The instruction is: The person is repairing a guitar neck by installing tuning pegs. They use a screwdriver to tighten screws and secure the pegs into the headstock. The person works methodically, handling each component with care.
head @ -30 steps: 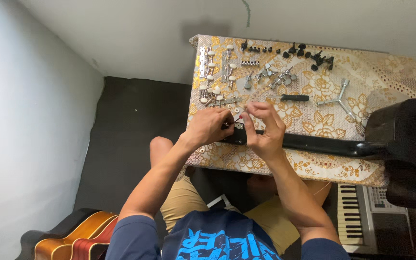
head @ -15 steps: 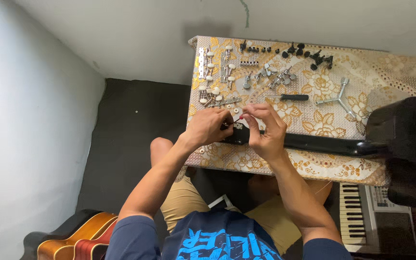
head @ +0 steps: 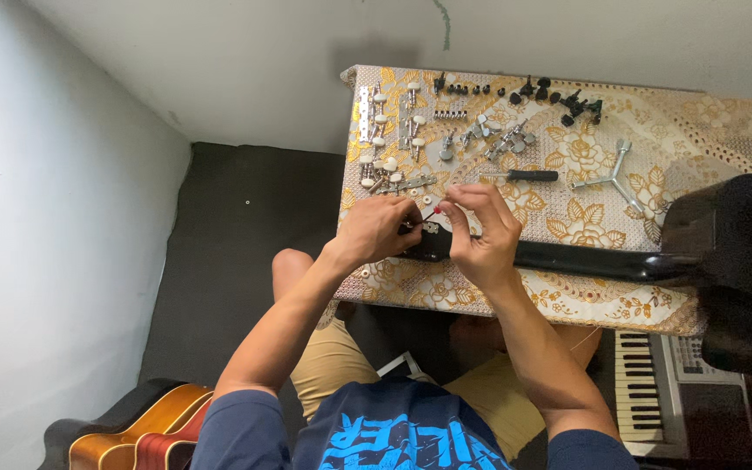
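A black guitar lies across the table, its neck (head: 585,259) running left to the headstock (head: 433,246) between my hands. My left hand (head: 378,228) grips the headstock's left end, fingers closed over a small metal tuner part. My right hand (head: 480,231) rests on the headstock and pinches a thin red-tipped tool (head: 435,210) with thumb and forefinger. The black guitar body (head: 733,261) fills the right edge.
Table with a gold floral cloth (head: 707,130) carries rows of silver tuning machines (head: 389,130), black knobs (head: 559,96), a black-handled screwdriver (head: 524,175) and a three-armed wrench (head: 613,174). An electric keyboard (head: 654,392) sits lower right. Two wooden guitars (head: 141,431) lie lower left on the dark mat.
My hands have stayed on the headstock; the right hand's fingers shifted slightly as they work the small tool. Everything on the table is where it was.
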